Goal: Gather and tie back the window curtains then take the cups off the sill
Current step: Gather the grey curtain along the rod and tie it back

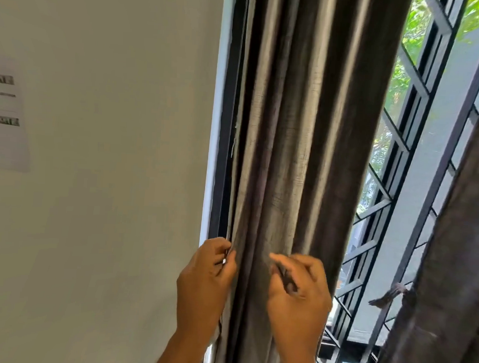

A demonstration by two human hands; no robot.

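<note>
A grey-brown curtain (299,129) hangs bunched in folds at the left side of the window. My left hand (203,285) pinches its left edge against the dark window frame. Over the front folds, my right hand (300,292) is closed on a thin dark strip, which looks like a tie-back. A second dark curtain (447,275) hangs at the right, with a knotted tie (393,296) around it. No cups or sill are in view.
A pale wall (107,202) fills the left, with a printed sheet of paper (6,113) stuck on it. Behind the curtains is a window with a black metal grille (394,172) and green foliage outside.
</note>
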